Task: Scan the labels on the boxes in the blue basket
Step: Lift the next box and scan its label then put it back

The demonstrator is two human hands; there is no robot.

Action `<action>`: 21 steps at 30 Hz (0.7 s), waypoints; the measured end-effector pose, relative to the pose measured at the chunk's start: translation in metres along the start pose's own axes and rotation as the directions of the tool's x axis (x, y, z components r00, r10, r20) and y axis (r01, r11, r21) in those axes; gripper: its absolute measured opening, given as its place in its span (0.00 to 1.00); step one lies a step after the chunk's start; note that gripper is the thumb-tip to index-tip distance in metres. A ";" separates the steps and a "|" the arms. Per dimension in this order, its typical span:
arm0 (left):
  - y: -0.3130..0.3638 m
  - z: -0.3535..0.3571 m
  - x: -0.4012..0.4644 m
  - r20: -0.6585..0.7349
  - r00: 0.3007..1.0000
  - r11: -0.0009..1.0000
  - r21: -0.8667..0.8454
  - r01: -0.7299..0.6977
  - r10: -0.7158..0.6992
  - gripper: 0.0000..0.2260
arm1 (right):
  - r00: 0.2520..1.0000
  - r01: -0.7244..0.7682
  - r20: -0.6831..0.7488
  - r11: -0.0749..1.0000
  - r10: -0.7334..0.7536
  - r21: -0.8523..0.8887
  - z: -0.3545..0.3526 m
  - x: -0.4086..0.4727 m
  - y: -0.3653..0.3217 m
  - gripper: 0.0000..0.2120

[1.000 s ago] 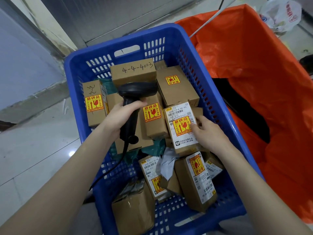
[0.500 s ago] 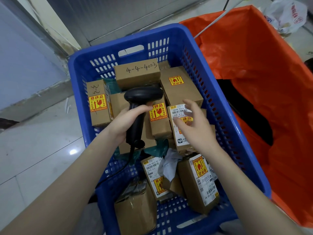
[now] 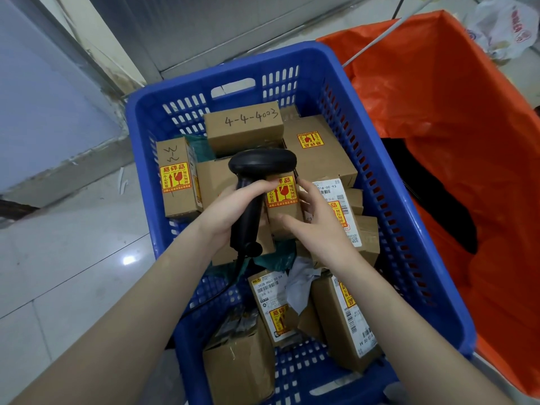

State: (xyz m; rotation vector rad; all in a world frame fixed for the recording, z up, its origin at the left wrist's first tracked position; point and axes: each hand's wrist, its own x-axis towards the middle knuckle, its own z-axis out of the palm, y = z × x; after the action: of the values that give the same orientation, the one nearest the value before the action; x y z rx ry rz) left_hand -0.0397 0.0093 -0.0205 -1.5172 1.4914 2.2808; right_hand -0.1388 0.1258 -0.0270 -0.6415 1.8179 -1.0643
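Note:
A blue basket [image 3: 380, 159] on the floor holds several brown cardboard boxes with yellow-and-red fragile stickers. My left hand [image 3: 230, 211] is wrapped around the handle of a black barcode scanner [image 3: 260, 168], whose head sits over the middle boxes. My right hand [image 3: 315, 220] grips a small upright box with a fragile sticker [image 3: 282, 197] in the middle of the basket, thumb on its front and fingers on its right side. Right beside it lies a box with a white shipping label [image 3: 342, 211], partly hidden by my right hand.
A box marked 4-4-4003 [image 3: 244, 131] stands at the basket's far end. More labelled boxes [image 3: 350, 320] and crumpled paper [image 3: 298, 285] lie at the near end. An orange bag [image 3: 455, 135] stands open to the right. Pale floor tiles [image 3: 73, 258] lie on the left.
My right hand left the white-labelled box, moved left and closed on the small fragile-sticker box next to the scanner. The scanner hand has barely moved.

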 end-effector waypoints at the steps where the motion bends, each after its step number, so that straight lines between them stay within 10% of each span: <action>1: 0.002 0.001 -0.002 -0.003 1.000 1.000 0.002 -0.013 0.013 0.20 | 1.000 0.016 -0.020 1.000 -0.016 -0.013 -0.001 0.001 0.000 0.33; 11: 0.015 0.011 -0.015 0.034 0.987 0.981 0.109 -0.160 0.157 0.31 | 0.972 0.106 -0.188 0.974 -0.144 -0.199 -0.002 -0.001 -0.001 0.40; 21: 0.029 0.000 -0.017 -0.051 0.977 0.978 0.042 -0.205 0.207 0.12 | 0.975 0.000 -0.220 0.983 0.042 0.186 -0.024 0.003 -0.009 0.35</action>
State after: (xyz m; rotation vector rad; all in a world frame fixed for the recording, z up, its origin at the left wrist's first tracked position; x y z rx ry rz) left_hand -0.0444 0.0013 0.0120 -1.4919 1.7726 2.3203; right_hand -0.1611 0.1286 -0.0151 -0.4026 1.8819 -1.3164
